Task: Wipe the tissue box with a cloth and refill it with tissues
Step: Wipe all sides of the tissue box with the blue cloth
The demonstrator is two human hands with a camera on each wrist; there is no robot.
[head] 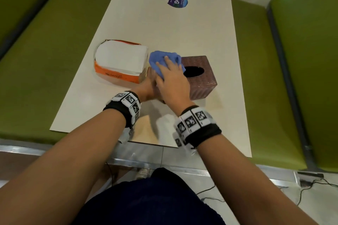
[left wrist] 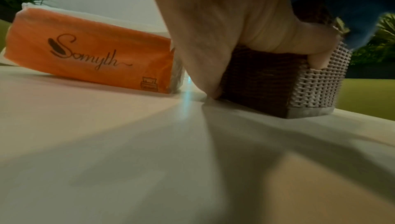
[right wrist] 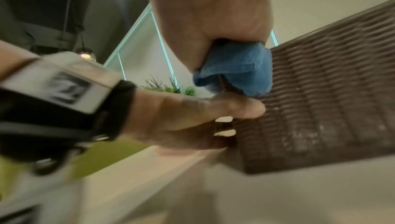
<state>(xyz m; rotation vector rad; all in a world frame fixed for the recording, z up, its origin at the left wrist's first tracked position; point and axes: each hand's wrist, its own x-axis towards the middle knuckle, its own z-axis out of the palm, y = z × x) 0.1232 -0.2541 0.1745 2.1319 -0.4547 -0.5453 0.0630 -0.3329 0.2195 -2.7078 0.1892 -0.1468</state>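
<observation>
A brown woven tissue box [head: 203, 80] with an oval top opening stands on the table. My left hand [head: 149, 82] grips its left side; the thumb [left wrist: 295, 42] lies across the near face of the box [left wrist: 262, 82]. My right hand [head: 170, 76] holds a bunched blue cloth [head: 161, 57] and presses it on the box's top left edge. In the right wrist view the cloth [right wrist: 237, 69] bulges out from under the palm against the box [right wrist: 320, 102]. An opened orange tissue pack [head: 118, 62] lies just left of the box, white tissues showing.
The cream table [head: 164, 23] carries a round blue sticker [head: 177, 0] farther back. Green bench seats [head: 45, 60] run along both long sides. The table's near edge is just under my wrists. Cables lie on the floor [head: 311, 184] at lower right.
</observation>
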